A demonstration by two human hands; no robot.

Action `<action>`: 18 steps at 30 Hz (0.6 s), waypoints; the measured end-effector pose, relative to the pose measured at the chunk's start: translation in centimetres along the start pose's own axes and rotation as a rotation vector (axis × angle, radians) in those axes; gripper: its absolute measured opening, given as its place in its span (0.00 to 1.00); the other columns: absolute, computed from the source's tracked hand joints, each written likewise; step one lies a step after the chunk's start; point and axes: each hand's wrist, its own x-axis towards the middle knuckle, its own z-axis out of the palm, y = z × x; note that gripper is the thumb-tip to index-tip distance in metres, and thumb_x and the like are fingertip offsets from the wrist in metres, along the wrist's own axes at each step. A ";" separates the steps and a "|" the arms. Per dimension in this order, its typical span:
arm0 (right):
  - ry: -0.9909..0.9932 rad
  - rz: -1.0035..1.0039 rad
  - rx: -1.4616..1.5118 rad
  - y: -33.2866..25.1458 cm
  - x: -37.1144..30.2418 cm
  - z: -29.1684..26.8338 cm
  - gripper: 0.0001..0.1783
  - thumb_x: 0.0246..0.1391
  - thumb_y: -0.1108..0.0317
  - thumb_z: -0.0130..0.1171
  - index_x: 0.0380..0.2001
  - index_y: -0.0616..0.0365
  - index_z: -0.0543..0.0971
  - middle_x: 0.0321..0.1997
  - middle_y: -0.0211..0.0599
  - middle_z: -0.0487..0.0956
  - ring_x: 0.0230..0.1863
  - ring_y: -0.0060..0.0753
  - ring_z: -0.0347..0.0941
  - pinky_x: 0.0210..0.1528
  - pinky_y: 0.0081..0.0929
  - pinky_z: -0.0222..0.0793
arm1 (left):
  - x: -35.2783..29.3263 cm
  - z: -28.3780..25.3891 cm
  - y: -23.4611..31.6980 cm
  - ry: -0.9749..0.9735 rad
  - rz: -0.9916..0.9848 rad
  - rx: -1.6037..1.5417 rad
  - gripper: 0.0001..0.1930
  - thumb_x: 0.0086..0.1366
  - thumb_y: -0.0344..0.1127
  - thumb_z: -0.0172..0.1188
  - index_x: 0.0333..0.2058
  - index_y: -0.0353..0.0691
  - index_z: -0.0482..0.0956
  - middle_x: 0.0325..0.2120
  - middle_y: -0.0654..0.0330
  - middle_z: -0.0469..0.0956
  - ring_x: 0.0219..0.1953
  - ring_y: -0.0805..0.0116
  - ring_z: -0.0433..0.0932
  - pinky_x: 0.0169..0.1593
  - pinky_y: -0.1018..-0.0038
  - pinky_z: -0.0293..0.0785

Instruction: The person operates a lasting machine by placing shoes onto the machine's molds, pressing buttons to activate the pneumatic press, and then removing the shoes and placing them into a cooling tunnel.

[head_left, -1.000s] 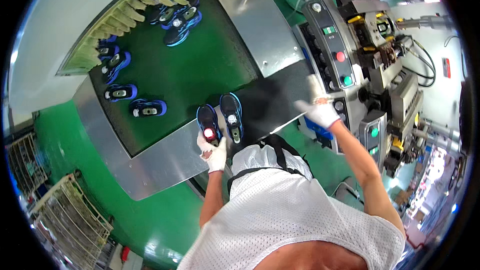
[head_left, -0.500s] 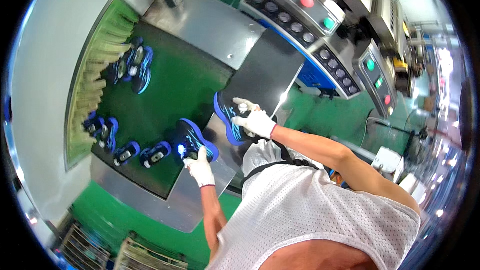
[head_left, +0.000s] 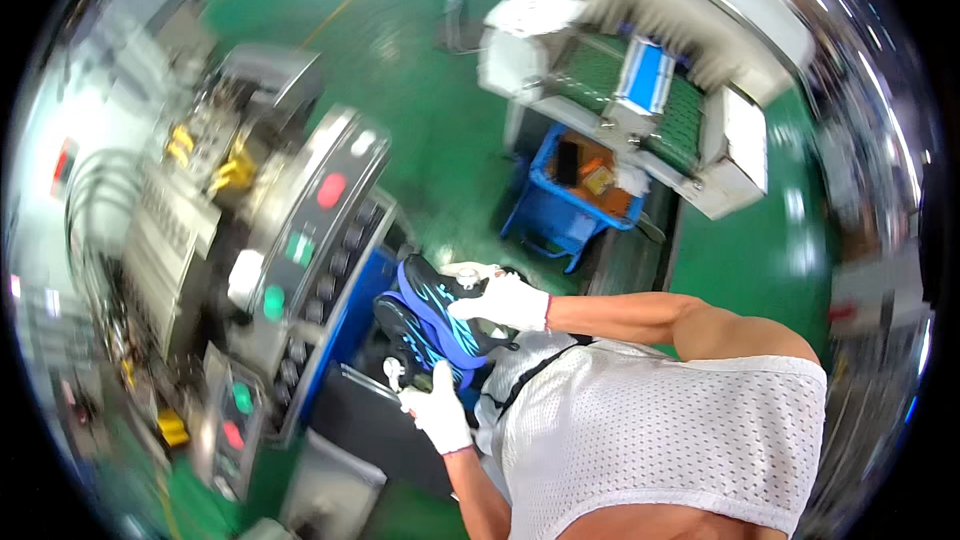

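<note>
I hold a pair of black shoes with blue-purple soles and light blue streaks, close together in front of me. My right hand (head_left: 512,302), in a white glove with a red cuff, grips the upper shoe (head_left: 435,298). My left hand (head_left: 440,418), gloved the same way, is closed on the lower shoe (head_left: 402,328), partly hidden behind the other. A small white round piece (head_left: 393,372) shows by the left fingers, and a similar white piece (head_left: 467,278) by the right ones. What these pieces are, I cannot tell.
A machine (head_left: 315,210) with gauges and red and green buttons stands close on the left. Below the shoes lies a dark flat surface (head_left: 375,425). Further off are a blue bin (head_left: 545,202) with things inside and a green conveyor (head_left: 680,125) under a brush curtain (head_left: 640,15).
My view has swung right, away from the table with the row of shoes. Both shoes have come together, from being held apart over that table to side by side near the machine.
</note>
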 end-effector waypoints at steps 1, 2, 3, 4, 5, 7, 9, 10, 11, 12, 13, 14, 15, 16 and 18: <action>0.145 0.082 0.158 -0.9 -4.2 1.8 0.39 0.52 0.63 0.72 0.68 0.52 0.72 0.45 0.32 0.82 0.24 0.19 0.74 0.24 0.24 0.72 | -0.1 -3.7 1.5 -0.152 0.100 0.040 0.39 0.58 0.35 0.74 0.66 0.31 0.67 0.58 0.47 0.76 0.58 0.55 0.75 0.64 0.60 0.69; 0.220 0.058 0.184 -3.8 -5.0 -3.3 0.39 0.52 0.63 0.72 0.68 0.52 0.72 0.46 0.32 0.82 0.25 0.19 0.75 0.27 0.24 0.74 | -0.6 0.2 6.0 -0.214 0.215 -0.079 0.39 0.58 0.35 0.74 0.66 0.31 0.67 0.58 0.46 0.76 0.57 0.55 0.75 0.64 0.61 0.69; 0.337 -0.022 0.290 -2.9 -6.0 -5.8 0.38 0.52 0.63 0.72 0.67 0.53 0.73 0.48 0.33 0.82 0.23 0.19 0.74 0.25 0.25 0.74 | -1.4 1.9 10.1 -0.220 0.151 0.165 0.38 0.58 0.34 0.74 0.65 0.31 0.69 0.57 0.47 0.76 0.56 0.56 0.75 0.63 0.62 0.69; 0.463 -0.158 0.212 -2.7 -6.9 -7.9 0.37 0.53 0.65 0.72 0.66 0.54 0.73 0.49 0.33 0.82 0.25 0.20 0.74 0.27 0.24 0.75 | -0.4 2.9 10.7 -0.371 0.426 -0.060 0.38 0.57 0.33 0.74 0.65 0.32 0.69 0.55 0.49 0.77 0.54 0.59 0.76 0.61 0.64 0.71; 0.617 -0.269 0.111 -2.0 -7.8 -9.9 0.36 0.53 0.66 0.72 0.66 0.54 0.73 0.50 0.33 0.81 0.27 0.20 0.75 0.29 0.24 0.76 | -0.7 4.0 13.3 -0.494 0.429 -0.118 0.38 0.57 0.32 0.74 0.65 0.32 0.68 0.55 0.50 0.78 0.53 0.60 0.77 0.60 0.64 0.72; 0.820 -0.184 0.180 -3.3 -11.3 -12.8 0.36 0.53 0.67 0.71 0.66 0.56 0.73 0.51 0.34 0.81 0.34 0.22 0.77 0.36 0.25 0.78 | -0.2 7.2 18.1 -0.674 0.418 -0.074 0.39 0.58 0.31 0.73 0.66 0.32 0.66 0.54 0.51 0.79 0.52 0.61 0.79 0.59 0.65 0.74; 0.931 -0.124 0.335 -6.8 -12.5 -18.3 0.37 0.53 0.67 0.71 0.66 0.58 0.72 0.50 0.37 0.81 0.38 0.22 0.78 0.39 0.26 0.78 | -0.5 12.5 24.3 -0.723 0.612 -0.134 0.38 0.58 0.31 0.72 0.66 0.32 0.65 0.56 0.50 0.77 0.55 0.61 0.78 0.61 0.64 0.73; 1.136 -0.218 0.292 -5.6 -13.6 -21.6 0.38 0.53 0.67 0.71 0.67 0.59 0.71 0.50 0.38 0.81 0.37 0.22 0.78 0.37 0.27 0.78 | -0.9 17.8 26.4 -0.859 0.665 -0.155 0.38 0.58 0.32 0.72 0.65 0.31 0.65 0.57 0.49 0.76 0.56 0.60 0.77 0.62 0.64 0.72; 1.250 -0.239 0.176 -5.2 -13.8 -24.9 0.38 0.53 0.67 0.71 0.67 0.58 0.70 0.50 0.39 0.81 0.36 0.22 0.78 0.36 0.26 0.78 | -1.0 22.1 29.0 -0.946 0.686 -0.181 0.37 0.59 0.31 0.71 0.65 0.30 0.65 0.59 0.49 0.74 0.59 0.59 0.76 0.64 0.65 0.71; 1.326 -0.260 0.061 -5.5 -12.9 -27.5 0.39 0.53 0.67 0.71 0.68 0.58 0.70 0.51 0.40 0.81 0.35 0.21 0.77 0.35 0.26 0.78 | 0.2 26.2 30.2 -0.785 0.959 -0.067 0.37 0.58 0.32 0.70 0.64 0.30 0.65 0.59 0.47 0.73 0.60 0.56 0.75 0.66 0.65 0.69; 1.348 -0.046 0.045 -6.6 -12.7 -30.0 0.40 0.52 0.66 0.71 0.68 0.57 0.69 0.54 0.45 0.82 0.43 0.32 0.82 0.45 0.32 0.80 | 0.0 30.6 31.8 -0.713 1.079 0.053 0.37 0.59 0.36 0.69 0.64 0.31 0.65 0.59 0.44 0.72 0.60 0.51 0.74 0.66 0.63 0.68; 1.446 -0.050 -0.251 -4.8 -11.3 -33.3 0.41 0.51 0.62 0.71 0.68 0.57 0.69 0.58 0.49 0.80 0.53 0.43 0.78 0.57 0.38 0.73 | -0.7 34.6 33.5 -0.654 1.125 0.088 0.36 0.59 0.39 0.68 0.64 0.32 0.66 0.59 0.40 0.72 0.61 0.46 0.74 0.66 0.59 0.68; 1.555 -0.020 -0.548 -2.5 -9.5 -36.8 0.42 0.50 0.59 0.70 0.68 0.56 0.69 0.63 0.53 0.78 0.64 0.54 0.75 0.69 0.43 0.66 | -0.6 38.5 34.1 -0.810 1.021 0.101 0.36 0.60 0.40 0.65 0.65 0.33 0.65 0.60 0.36 0.71 0.62 0.42 0.71 0.66 0.57 0.66; 1.586 0.029 -0.542 -0.3 -7.4 -40.5 0.41 0.50 0.56 0.69 0.67 0.55 0.70 0.63 0.53 0.77 0.64 0.56 0.74 0.69 0.45 0.64 | -0.9 42.0 34.2 -0.722 1.102 0.072 0.36 0.61 0.40 0.65 0.65 0.32 0.65 0.59 0.36 0.71 0.62 0.38 0.70 0.65 0.56 0.66; 1.371 0.178 -0.547 -2.7 -5.8 -45.0 0.38 0.49 0.45 0.68 0.60 0.54 0.77 0.59 0.58 0.79 0.61 0.59 0.75 0.65 0.48 0.68 | 1.3 45.8 35.6 -0.712 1.175 -0.039 0.36 0.62 0.41 0.63 0.65 0.29 0.65 0.58 0.35 0.72 0.61 0.37 0.71 0.64 0.54 0.67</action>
